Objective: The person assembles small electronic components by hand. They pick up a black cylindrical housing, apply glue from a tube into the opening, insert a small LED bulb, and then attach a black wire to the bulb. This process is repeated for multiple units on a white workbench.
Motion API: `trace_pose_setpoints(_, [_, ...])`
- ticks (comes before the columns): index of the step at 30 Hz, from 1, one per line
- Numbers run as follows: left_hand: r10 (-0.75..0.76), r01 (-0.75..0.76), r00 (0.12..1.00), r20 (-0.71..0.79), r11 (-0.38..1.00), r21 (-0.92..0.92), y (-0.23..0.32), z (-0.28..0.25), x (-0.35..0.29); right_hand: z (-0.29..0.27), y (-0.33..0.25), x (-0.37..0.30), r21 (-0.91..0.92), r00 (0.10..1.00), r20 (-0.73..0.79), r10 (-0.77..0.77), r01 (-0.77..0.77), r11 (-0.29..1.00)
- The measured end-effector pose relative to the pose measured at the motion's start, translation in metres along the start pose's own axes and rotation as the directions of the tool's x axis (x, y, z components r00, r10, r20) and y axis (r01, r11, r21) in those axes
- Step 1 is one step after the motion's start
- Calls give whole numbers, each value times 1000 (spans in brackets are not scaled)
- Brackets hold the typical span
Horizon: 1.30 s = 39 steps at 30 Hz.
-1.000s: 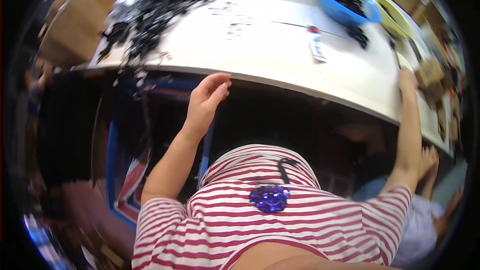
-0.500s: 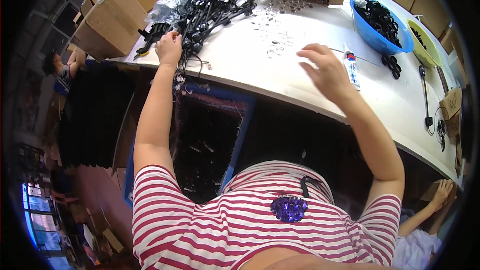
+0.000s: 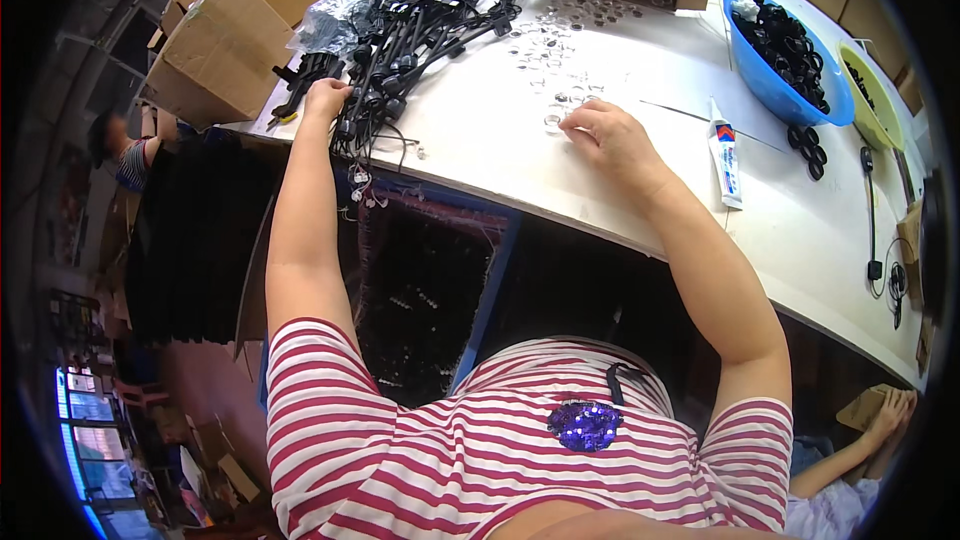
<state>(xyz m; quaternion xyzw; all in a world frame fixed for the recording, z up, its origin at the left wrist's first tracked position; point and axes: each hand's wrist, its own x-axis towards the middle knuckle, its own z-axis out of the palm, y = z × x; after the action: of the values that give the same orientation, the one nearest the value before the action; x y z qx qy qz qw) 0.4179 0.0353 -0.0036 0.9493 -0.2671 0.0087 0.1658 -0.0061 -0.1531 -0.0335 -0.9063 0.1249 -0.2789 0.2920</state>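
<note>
My left hand (image 3: 325,100) is at the left edge of a pile of black cables (image 3: 400,65) with bulky black ends. Its fingers are curled together against the pile, and what they grip is hidden. Thin leads with small white connectors (image 3: 362,185) hang over the table edge below it. My right hand (image 3: 612,137) is low over the white table, thumb and forefinger drawn into a pinch beside a clear ring (image 3: 552,122). Anything between those fingertips is too small to make out. More small clear rings (image 3: 545,55) lie scattered beyond it.
A white glue tube (image 3: 726,160) lies right of my right hand. Farther right are a blue basin (image 3: 738,45) of black parts, black rings (image 3: 808,152) and a yellow-green bowl (image 3: 890,125). Cardboard boxes (image 3: 215,50) stand left. Other people are at left and lower right.
My right hand has moved left and down to the clear rings, and its spread fingers have come together. My left hand has shifted slightly left along the cables. The view has tilted a little.
</note>
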Motion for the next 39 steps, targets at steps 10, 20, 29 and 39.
trace_pose_setpoints(10, [10, -165, 981, -191, 554, -816, 1, -28, 22, -2, -1, 1, 58, 996, 84, 11, -16, 998])
trace_pose_setpoints(20, [-11, 181, 831, -556, 951, 250, -5, -19, 14, 0, 0, 0, 86, 998, 61, 3, -8, 996])
trace_pose_setpoints(29, [51, -32, 996, -78, 973, 230, 30, 9, 33, 3, 1, 5, 126, 995, 95, 17, -29, 992])
trace_pose_setpoints(39, [16, -122, 992, -124, 316, -941, 67, -55, 5, 0, 5, 6, 146, 991, 130, 38, -57, 988])
